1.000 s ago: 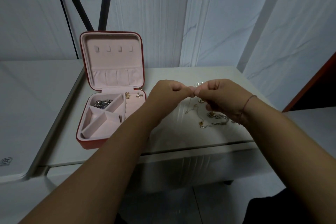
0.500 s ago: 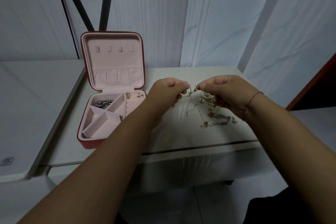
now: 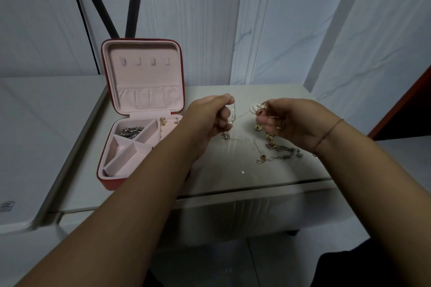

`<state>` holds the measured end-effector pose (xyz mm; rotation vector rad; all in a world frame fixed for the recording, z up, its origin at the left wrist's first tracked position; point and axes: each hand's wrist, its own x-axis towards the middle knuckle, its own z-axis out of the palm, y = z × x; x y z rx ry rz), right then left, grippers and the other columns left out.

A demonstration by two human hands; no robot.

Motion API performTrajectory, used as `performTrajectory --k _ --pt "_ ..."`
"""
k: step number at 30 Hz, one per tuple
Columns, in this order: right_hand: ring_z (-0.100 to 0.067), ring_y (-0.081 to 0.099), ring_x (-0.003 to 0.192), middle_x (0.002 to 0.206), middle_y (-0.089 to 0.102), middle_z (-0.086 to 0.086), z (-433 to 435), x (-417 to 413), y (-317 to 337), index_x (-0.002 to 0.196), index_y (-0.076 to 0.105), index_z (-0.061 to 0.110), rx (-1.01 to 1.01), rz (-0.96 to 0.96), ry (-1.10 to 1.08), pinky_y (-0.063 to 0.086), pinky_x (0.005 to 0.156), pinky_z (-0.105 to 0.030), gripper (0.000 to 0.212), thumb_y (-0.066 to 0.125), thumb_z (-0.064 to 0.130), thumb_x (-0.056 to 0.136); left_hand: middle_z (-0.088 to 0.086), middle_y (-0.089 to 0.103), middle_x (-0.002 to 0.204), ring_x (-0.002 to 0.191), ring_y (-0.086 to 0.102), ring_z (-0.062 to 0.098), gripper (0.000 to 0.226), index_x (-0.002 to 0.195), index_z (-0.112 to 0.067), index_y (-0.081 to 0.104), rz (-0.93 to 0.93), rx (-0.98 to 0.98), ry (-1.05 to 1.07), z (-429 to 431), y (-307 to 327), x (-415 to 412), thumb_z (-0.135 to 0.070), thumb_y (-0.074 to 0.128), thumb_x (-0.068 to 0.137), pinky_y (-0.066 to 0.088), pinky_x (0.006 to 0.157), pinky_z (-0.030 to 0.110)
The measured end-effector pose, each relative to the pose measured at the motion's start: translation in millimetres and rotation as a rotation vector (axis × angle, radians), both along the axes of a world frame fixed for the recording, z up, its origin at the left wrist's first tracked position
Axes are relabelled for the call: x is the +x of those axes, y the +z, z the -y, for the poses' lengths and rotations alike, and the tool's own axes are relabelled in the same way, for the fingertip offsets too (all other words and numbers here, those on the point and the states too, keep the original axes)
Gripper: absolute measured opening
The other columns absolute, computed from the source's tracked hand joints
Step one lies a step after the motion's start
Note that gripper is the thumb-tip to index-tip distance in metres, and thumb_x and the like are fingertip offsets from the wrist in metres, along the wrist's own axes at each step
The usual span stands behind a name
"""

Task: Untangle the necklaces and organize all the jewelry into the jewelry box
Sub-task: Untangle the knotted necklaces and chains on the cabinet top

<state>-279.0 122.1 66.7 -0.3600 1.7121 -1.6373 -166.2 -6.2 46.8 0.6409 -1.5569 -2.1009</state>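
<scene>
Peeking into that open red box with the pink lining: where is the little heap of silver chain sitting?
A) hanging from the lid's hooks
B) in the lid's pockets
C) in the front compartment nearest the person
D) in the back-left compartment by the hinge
D: the heap of silver chain lies in the back-left compartment of the red jewelry box with pink lining, just below the hinge. The lid's pockets, its hooks and the front compartment show only pink lining.
</scene>
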Motion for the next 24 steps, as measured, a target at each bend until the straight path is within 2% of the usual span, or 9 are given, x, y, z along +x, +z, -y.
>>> performTrajectory --k 2,4,7,10,13,15,17,20,24 --pt "-0.017 0.066 0.078 0.083 0.066 -0.007 -0.1 -0.7 3.2 0.081 0.053 0.011 -0.095 0.120 -0.031 0.051 0.083 -0.033 0.021 0.042 0.013 0.099 -0.003 0.043 0.047 0.042 0.034 0.011 0.016 0.080 -0.011 0.061 0.010 -0.018 0.005 0.5 -0.5 0.2 -0.016 0.055 0.094 0.039 0.048 0.021" --pt "-0.019 0.067 0.082 0.085 0.068 -0.008 -0.9 -1.1 6.4 0.077 0.051 0.011 -0.172 0.176 -0.065 0.050 0.087 -0.035 0.026 0.039 0.014 0.100 -0.003 0.042 0.047 0.044 0.034 0.012 0.016 0.080 -0.013 0.062 0.035 -0.067 0.011 1.7 -1.7 0.3 -0.019 0.055 0.093 0.032 0.048 0.023" --pt "-0.019 0.069 0.077 0.083 0.070 -0.009 -2.6 -1.9 9.2 0.074 0.049 0.010 -0.244 0.202 -0.115 0.055 0.076 -0.032 0.030 0.034 0.014 0.100 -0.003 0.042 0.046 0.046 0.035 0.015 0.016 0.081 -0.015 0.062 0.050 -0.108 0.017 3.5 -3.7 0.7 -0.022 0.054 0.093 0.025 0.050 0.026" --pt "-0.021 0.071 0.067 0.074 0.072 -0.010 -5.1 -3.7 11.0 0.072 0.049 0.007 -0.360 0.282 -0.172 0.059 0.064 -0.033 0.034 0.032 0.013 0.101 -0.004 0.040 0.045 0.042 0.035 0.013 0.017 0.082 -0.014 0.064 0.033 -0.089 0.028 5.6 -5.8 -0.1 -0.021 0.055 0.094 0.029 0.055 0.027" --pt "-0.016 0.067 0.052 0.060 0.068 -0.007 -6.9 -7.8 13.2 0.075 0.053 0.002 -0.399 0.287 -0.230 0.058 0.052 -0.028 0.036 0.033 0.014 0.102 -0.004 0.042 0.047 0.041 0.034 0.011 0.016 0.083 -0.012 0.064 0.013 -0.053 0.039 6.8 -6.6 0.1 -0.019 0.055 0.094 0.038 0.051 0.020" --pt "-0.011 0.057 0.042 0.053 0.062 -0.003 -8.2 -11.2 14.0 0.073 0.051 0.005 -0.378 0.238 -0.265 0.049 0.042 -0.019 0.033 0.036 0.015 0.101 -0.003 0.047 0.051 0.041 0.037 0.010 0.016 0.083 -0.012 0.064 0.003 -0.016 0.039 7.0 -6.2 0.4 -0.018 0.055 0.094 0.046 0.052 0.021" --pt "-0.009 0.045 0.036 0.049 0.055 -0.001 -9.9 -14.5 13.8 0.073 0.045 0.011 -0.363 0.181 -0.284 0.037 0.037 -0.015 0.027 0.038 0.013 0.100 -0.002 0.052 0.057 0.044 0.040 0.008 0.016 0.083 -0.012 0.062 -0.001 0.026 0.041 7.2 -5.7 0.0 -0.017 0.054 0.095 0.047 0.052 0.022" --pt "-0.008 0.034 0.033 0.047 0.048 0.000 -12.9 -18.8 13.4 0.076 0.041 0.014 -0.353 0.133 -0.305 0.026 0.034 -0.014 0.022 0.040 0.011 0.098 -0.003 0.053 0.058 0.043 0.034 0.007 0.015 0.082 -0.014 0.061 0.016 0.033 0.050 8.4 -6.1 -0.8 -0.017 0.053 0.095 0.035 0.045 0.020" --pt "-0.007 0.031 0.034 0.048 0.045 0.001 -17.2 -24.1 14.0 0.077 0.040 0.015 -0.335 0.091 -0.322 0.024 0.033 -0.015 0.021 0.041 0.011 0.098 -0.005 0.040 0.052 0.041 0.023 0.007 0.014 0.083 -0.014 0.061 0.039 -0.007 0.050 9.6 -8.3 -2.1 -0.019 0.055 0.094 0.020 0.039 0.017"
